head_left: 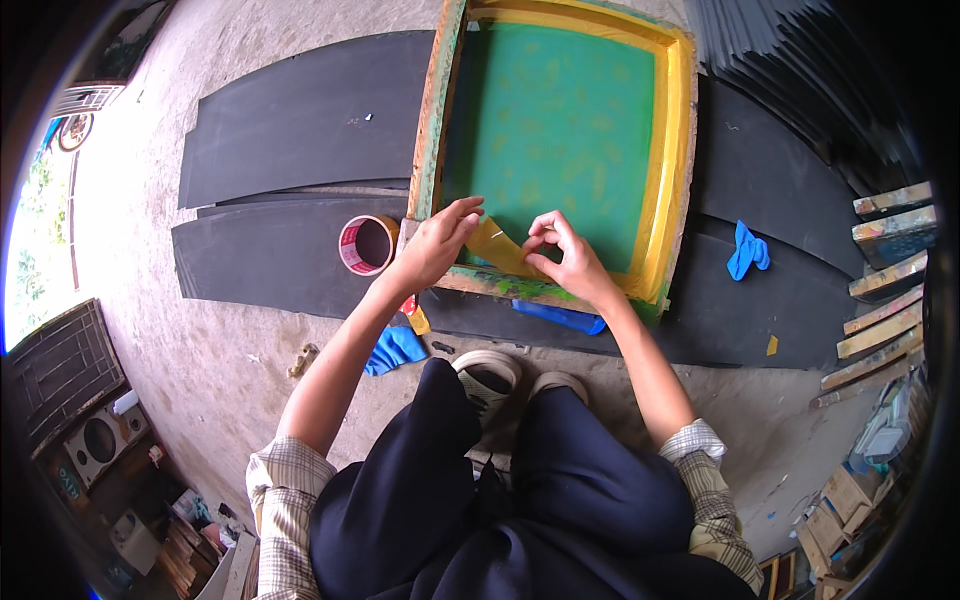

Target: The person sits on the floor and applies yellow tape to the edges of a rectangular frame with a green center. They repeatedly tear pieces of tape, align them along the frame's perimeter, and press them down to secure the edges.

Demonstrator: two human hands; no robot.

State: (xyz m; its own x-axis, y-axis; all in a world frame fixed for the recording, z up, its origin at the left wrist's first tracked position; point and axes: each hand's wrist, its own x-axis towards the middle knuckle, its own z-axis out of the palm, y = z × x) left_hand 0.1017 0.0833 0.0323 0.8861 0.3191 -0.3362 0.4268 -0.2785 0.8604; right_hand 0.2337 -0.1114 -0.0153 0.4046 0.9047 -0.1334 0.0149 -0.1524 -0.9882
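Yellow tape strip [497, 250], pinched by right hand [570, 258]; left hand [437, 248] at its other end (grip there: can't tell). Strip is over the near-left part of green screen [560, 130]. Wooden frame [440, 110]: right, far sides look taped; left, near seemingly remain. Tape roll [345, 245] left of frame. Pale plastic container [884, 442], far right: contents unclear.

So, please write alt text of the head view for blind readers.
The person's right hand holds a yellow tape strip over the near edge of a green screen in a frame, the left hand nearby. A tape roll is left of the frame; dark boards lie underneath.
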